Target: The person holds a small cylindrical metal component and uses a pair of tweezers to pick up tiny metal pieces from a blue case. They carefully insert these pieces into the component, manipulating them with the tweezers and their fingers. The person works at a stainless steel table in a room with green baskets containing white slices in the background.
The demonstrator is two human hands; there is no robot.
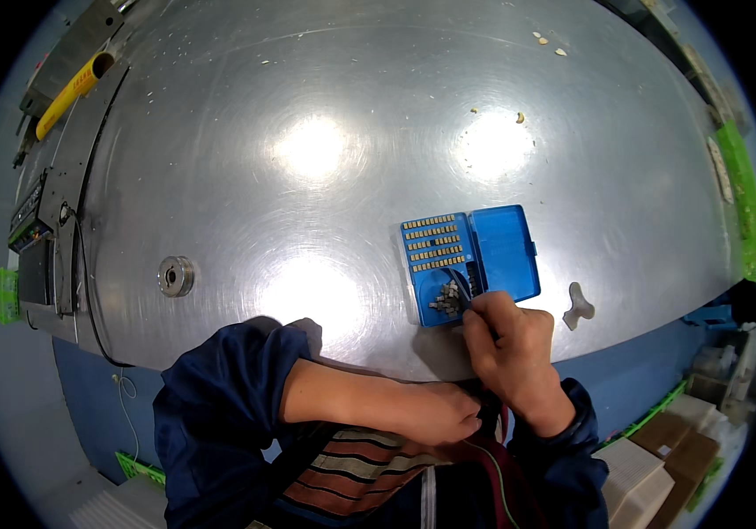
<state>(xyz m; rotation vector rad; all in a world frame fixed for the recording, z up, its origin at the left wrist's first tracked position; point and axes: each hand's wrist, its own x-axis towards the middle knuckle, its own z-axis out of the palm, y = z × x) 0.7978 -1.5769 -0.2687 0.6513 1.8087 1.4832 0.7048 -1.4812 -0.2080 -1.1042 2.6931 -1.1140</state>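
An opened blue plastic box (415,280) lies on the metal table, its hinged lid (506,251) folded out to the right. Several rows of small gold-coloured pieces (432,242) stand in its upper part. In a rounded hollow below them is a loose heap of small grey-tan pieces (445,300). My right hand (512,348) is closed at the box's lower right corner, gripping dark tweezers (461,289) whose tips reach over the hollow. Close against my body, my left hand (444,414) is curled shut; its fingertips and anything inside them are hidden.
A round metal part (176,276) sits at the left, and a flat grey three-lobed piece (578,306) lies right of the box. Farther left are a black cable (87,282) and a yellow tube-like object (74,93). Small chips (560,52) are scattered at the far side.
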